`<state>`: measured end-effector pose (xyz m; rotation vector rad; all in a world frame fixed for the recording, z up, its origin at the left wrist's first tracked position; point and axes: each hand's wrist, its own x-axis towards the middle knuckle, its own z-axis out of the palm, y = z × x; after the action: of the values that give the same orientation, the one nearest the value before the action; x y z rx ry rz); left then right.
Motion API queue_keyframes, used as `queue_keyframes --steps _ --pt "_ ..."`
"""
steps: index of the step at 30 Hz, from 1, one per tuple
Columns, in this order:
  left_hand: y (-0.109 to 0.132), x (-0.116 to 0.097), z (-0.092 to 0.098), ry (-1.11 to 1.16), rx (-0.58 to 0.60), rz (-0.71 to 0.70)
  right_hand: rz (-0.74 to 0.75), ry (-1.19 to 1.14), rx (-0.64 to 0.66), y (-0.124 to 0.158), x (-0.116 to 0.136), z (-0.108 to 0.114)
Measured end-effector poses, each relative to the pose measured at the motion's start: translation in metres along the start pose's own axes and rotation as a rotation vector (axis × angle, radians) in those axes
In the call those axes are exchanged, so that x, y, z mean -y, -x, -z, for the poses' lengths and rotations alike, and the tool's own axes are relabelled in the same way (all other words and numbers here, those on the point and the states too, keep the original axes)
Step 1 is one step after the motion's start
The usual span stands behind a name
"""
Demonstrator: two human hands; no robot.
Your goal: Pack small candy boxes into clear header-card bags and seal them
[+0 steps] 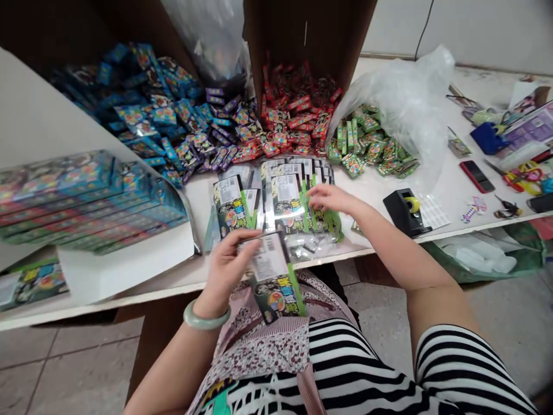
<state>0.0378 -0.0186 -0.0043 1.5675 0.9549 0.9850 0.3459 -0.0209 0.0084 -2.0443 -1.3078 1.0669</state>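
My left hand is closed on the upper left edge of a printed packaging bag, black and green with a white label panel, held tilted in front of my apron. On the table just beyond lies a stack of similar printed bags, with a smaller pile to its left. My right hand is over the right side of the stack, fingers bent a little apart, with no bag visibly gripped. Whether its fingertips touch the stack is unclear.
Heaps of small blue packets, purple packets, red packets and green packets spread along the back. Stacked boxes stand left. A tape dispenser, a phone and scissors lie right.
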Motion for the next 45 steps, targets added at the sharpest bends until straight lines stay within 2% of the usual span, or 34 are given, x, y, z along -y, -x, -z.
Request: queue_keyframes --steps 1,2,4,7,11,16,20,23,25,27,29,31,32,35,37,41,45 --pt "-0.003 0.004 0.006 0.047 -0.111 0.081 -0.025 0.075 -0.22 -0.013 -0.014 0.019" --pt "-0.007 0.008 0.012 0.101 -0.216 0.144 -0.055 0.116 -0.36 -0.025 -0.028 0.038" --pt "-0.015 0.017 0.022 0.193 -0.398 0.203 -0.128 0.172 -0.548 -0.047 -0.055 0.07" --pt "-0.029 0.025 0.028 0.242 -0.506 0.201 -0.204 0.21 -0.685 -0.07 -0.084 0.091" --pt "-0.043 0.027 0.02 0.315 -0.525 0.261 -0.213 0.172 -0.732 -0.083 -0.101 0.091" --pt "-0.047 0.038 0.013 0.451 -0.436 0.299 -0.114 -0.002 -0.707 -0.067 -0.104 0.089" --pt "-0.044 0.057 0.02 0.256 -0.343 0.308 0.07 -0.15 -0.612 -0.029 -0.091 0.067" --pt "-0.04 0.06 0.029 -0.053 -0.274 0.17 0.34 -0.185 -0.573 0.012 -0.07 0.037" --pt "-0.035 0.049 0.029 -0.248 -0.257 0.032 0.565 -0.083 -0.624 0.039 -0.053 0.017" --pt "-0.026 0.031 0.02 -0.306 -0.234 -0.076 0.753 0.099 -0.695 0.059 -0.036 -0.003" --pt "-0.015 0.012 -0.001 -0.158 -0.107 -0.085 0.898 0.258 -0.713 0.073 -0.02 -0.024" --pt "-0.004 -0.001 -0.026 0.15 0.176 0.04 0.995 0.34 -0.665 0.081 -0.006 -0.045" --pt "-0.001 -0.005 -0.038 0.303 0.242 0.099 1.021 0.36 -0.627 0.084 -0.001 -0.056" --pt "0.004 -0.003 -0.055 0.558 0.143 0.216 1.077 0.404 -0.485 0.093 0.008 -0.078" --pt "0.004 0.001 -0.051 0.604 0.088 0.266 1.122 0.428 -0.406 0.099 0.009 -0.079" --pt "0.006 0.005 -0.037 0.616 0.146 0.344 1.101 0.459 -0.292 0.103 0.013 -0.056" --pt "0.011 0.0 -0.04 0.623 0.246 0.38 1.008 0.593 0.002 0.099 0.026 -0.037"
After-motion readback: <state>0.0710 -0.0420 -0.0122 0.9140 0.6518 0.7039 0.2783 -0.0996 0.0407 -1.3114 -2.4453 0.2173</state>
